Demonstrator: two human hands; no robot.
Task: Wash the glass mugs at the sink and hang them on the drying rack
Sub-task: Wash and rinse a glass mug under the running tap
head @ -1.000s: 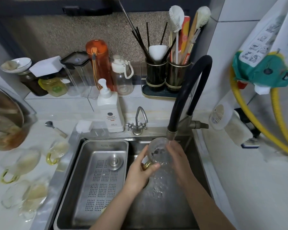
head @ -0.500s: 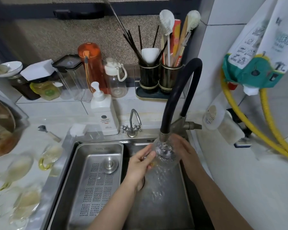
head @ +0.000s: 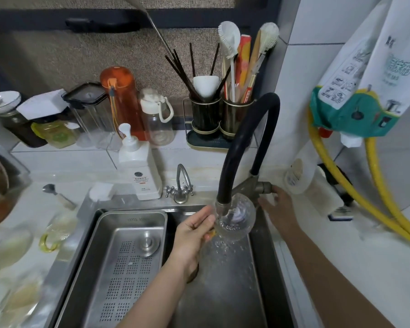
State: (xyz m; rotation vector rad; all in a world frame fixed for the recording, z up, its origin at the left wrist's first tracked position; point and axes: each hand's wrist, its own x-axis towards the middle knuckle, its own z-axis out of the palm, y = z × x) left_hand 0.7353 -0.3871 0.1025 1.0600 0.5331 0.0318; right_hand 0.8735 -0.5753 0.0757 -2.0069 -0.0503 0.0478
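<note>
**Rinsing 1 mug, several more waiting**

The left hand (head: 194, 230) grips a glass mug (head: 236, 220) by its yellowish handle, holding it under the black faucet (head: 244, 147) at about 12 o'clock over the sink (head: 223, 292); water runs into it and spills down. The right hand (head: 278, 204), fingers loosely spread, rests at the faucet lever (head: 262, 187), at 2 o'clock from the mug.

The task looks early: at least 4 unwashed mugs (head: 57, 230) lie on the counter (head: 24, 209) at 9 o'clock of the sink. No drying rack is in view, so nothing shows as hung.

Half a second ago the right hand cupped the mug; it has since let go and moved to the lever, perhaps to shut off the water.
</note>
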